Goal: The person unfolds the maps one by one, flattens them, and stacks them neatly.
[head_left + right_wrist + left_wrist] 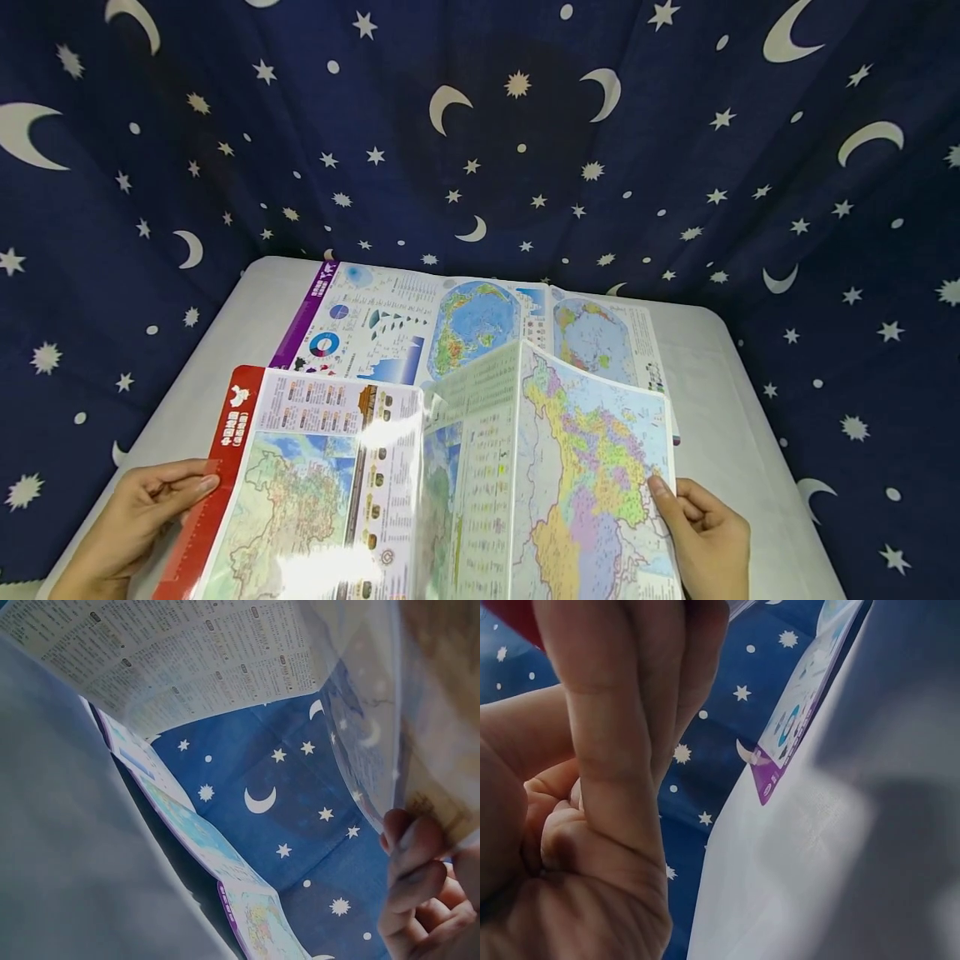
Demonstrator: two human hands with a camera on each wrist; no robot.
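Note:
Both hands hold up a glossy folding map (600, 475) with a red left border, its panels creased into a zigzag and tilted toward me. My left hand (142, 517) pinches the red edge between thumb and fingers. On the opposite side, my right hand (708, 533) pinches the right edge, thumb on the printed face. The right wrist view shows the back of the folding map (187, 660), with dense text, and the right hand's fingers (416, 862) at its edge. In the left wrist view the left hand (615, 750) covers much of the frame.
A second folding map (480, 325) with a purple border lies unfolded at the back of the white table (742, 400), partly hidden behind the held one. A dark blue curtain (517, 167) with moons and stars hangs around the table's back and sides.

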